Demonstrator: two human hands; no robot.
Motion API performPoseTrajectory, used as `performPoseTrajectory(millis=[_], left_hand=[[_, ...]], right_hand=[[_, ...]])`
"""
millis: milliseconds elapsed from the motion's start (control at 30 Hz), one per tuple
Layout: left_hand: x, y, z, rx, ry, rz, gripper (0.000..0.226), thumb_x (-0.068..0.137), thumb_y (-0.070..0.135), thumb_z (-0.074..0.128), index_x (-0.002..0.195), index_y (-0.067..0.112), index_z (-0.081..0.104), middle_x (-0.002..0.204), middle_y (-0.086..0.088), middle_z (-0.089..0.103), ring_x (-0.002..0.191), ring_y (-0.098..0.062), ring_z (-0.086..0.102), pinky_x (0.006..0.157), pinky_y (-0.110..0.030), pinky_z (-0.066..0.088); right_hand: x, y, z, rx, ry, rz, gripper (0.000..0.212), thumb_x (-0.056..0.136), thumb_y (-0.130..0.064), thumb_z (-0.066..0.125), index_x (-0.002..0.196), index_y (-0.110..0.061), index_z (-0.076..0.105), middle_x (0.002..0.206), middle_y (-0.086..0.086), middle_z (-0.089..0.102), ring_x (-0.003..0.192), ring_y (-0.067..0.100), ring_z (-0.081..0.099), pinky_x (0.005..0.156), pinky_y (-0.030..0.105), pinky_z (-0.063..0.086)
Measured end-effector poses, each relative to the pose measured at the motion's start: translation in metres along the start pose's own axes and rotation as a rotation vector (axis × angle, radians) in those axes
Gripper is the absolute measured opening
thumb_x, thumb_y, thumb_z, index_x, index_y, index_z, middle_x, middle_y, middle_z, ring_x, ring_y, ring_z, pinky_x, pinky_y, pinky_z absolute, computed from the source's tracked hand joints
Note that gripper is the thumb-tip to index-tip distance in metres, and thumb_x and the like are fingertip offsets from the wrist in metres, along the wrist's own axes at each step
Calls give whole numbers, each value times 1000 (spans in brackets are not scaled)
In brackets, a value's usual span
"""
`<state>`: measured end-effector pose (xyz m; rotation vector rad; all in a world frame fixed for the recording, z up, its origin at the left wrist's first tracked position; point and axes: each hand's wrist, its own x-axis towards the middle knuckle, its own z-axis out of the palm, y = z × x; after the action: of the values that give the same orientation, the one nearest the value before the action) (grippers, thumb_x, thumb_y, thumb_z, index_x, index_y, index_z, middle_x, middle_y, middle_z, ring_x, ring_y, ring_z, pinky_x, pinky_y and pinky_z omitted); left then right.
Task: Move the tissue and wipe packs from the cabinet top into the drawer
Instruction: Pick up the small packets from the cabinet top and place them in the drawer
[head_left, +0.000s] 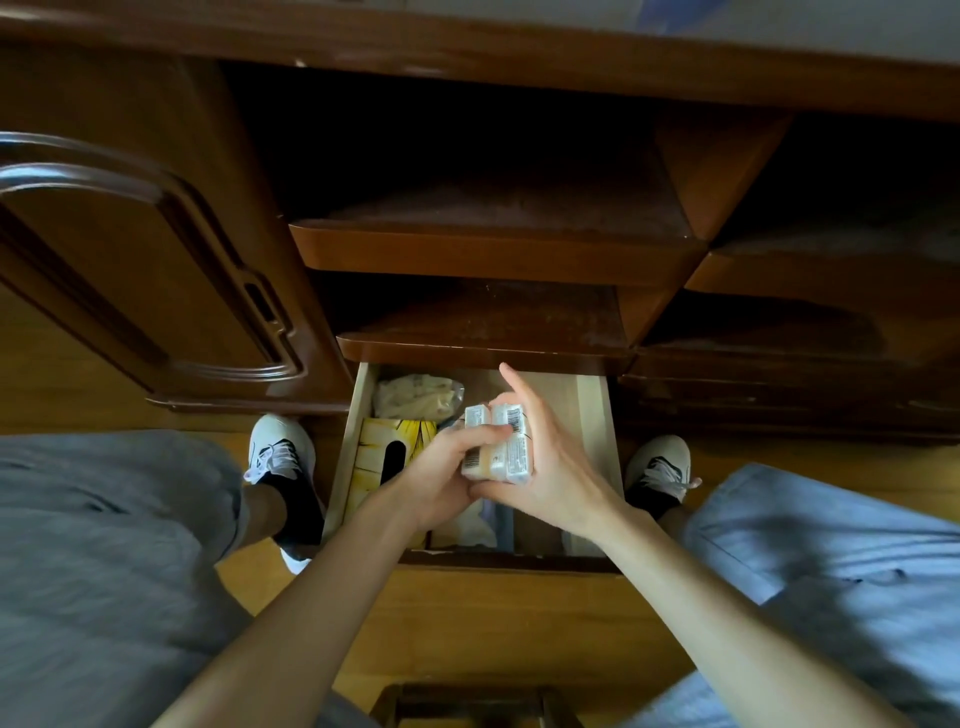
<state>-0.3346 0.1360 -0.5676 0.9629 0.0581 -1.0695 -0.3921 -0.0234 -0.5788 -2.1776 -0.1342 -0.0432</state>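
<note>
Two small white tissue packs (500, 443) with barcodes are held together above the open drawer (592, 415). My left hand (441, 467) grips them from the left, fingers curled over their tops. My right hand (550, 467) holds them from the right and below, with its index finger raised. Inside the drawer lies a yellow tissue box (374, 457) at the left, a crumpled clear bag (415, 397) at the back, and a pale pack (475, 525) near the front, partly hidden by my arms.
Two open wooden shelves (493, 249) jut out above the drawer. A cabinet door (130, 249) stands at the left. My knees in grey shorts and white shoes (280, 447) flank the drawer on the wooden floor. The right part of the drawer shows bare bottom.
</note>
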Motion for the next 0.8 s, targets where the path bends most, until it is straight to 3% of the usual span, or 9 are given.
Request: performPoseTrajectory(millis=[100, 200, 300, 367, 433, 500, 567, 633, 800], left_hand=[[0, 3, -6, -26, -121, -53, 26, 92, 29, 71, 114, 15, 74, 111, -9, 73, 99, -21, 72, 83, -32, 58], [3, -2, -13, 27, -136, -104, 31, 92, 28, 73, 122, 17, 72, 121, -11, 71, 108, -23, 69, 92, -35, 56], [7, -6, -14, 150, -18, -64, 52, 78, 29, 87, 125, 15, 68, 120, -9, 74, 108, -23, 72, 84, -30, 58], [10, -5, -14, 450, 195, 69, 56, 69, 36, 92, 117, 19, 68, 109, -1, 77, 96, -12, 75, 73, -23, 60], [14, -5, -19, 873, 473, 259, 51, 69, 41, 91, 109, 21, 67, 99, 6, 76, 84, -6, 74, 63, -22, 60], [16, -8, -22, 1082, 617, 392, 53, 72, 40, 90, 113, 20, 63, 98, 11, 71, 84, -6, 69, 64, -27, 60], [19, -13, -19, 1182, 613, 493, 54, 74, 40, 87, 116, 24, 57, 100, 12, 67, 86, -8, 66, 63, -27, 58], [23, -21, -14, 1290, 566, 574, 53, 78, 39, 84, 120, 25, 56, 105, 8, 65, 90, -12, 65, 67, -29, 57], [25, -41, -17, 1552, 565, 709, 67, 78, 34, 86, 131, 10, 54, 116, -4, 67, 106, -18, 64, 77, -24, 52]], right_hand=[[-1, -3, -2, -29, 54, -39, 118, 75, -41, 88, 161, -42, 7, 137, -18, 44, 117, 4, 58, 82, 27, 60], [-2, -3, -6, -49, -19, -47, 128, 71, -45, 90, 162, -39, 0, 154, -13, 36, 132, 5, 50, 94, 28, 57], [-2, 3, -11, -147, -78, 3, 145, 61, -59, 90, 161, -34, -10, 168, -9, 14, 152, 6, 21, 116, 31, 32], [-2, 12, -23, -234, -148, 118, 142, 62, -58, 89, 160, -40, -11, 169, -13, 3, 154, 8, 10, 120, 38, 23], [-4, 21, -39, -174, -237, 268, 123, 74, -36, 85, 157, -51, -4, 168, -13, 11, 144, 5, 31, 114, 40, 41], [-6, 26, -48, 27, -218, 384, 94, 82, -29, 74, 154, -55, 18, 158, -13, 37, 126, -2, 51, 105, 38, 52], [-3, 21, -44, 199, -157, 470, 66, 83, -57, 67, 144, -52, 41, 136, -27, 54, 119, -13, 53, 103, 32, 48], [2, 13, -35, 179, -111, 500, 66, 72, -86, 61, 128, -52, 54, 117, -37, 58, 107, -21, 55, 93, 20, 44], [5, 12, -23, 47, -98, 491, 65, 67, -69, 75, 125, -42, 60, 112, -25, 66, 104, -5, 61, 80, 18, 48]])
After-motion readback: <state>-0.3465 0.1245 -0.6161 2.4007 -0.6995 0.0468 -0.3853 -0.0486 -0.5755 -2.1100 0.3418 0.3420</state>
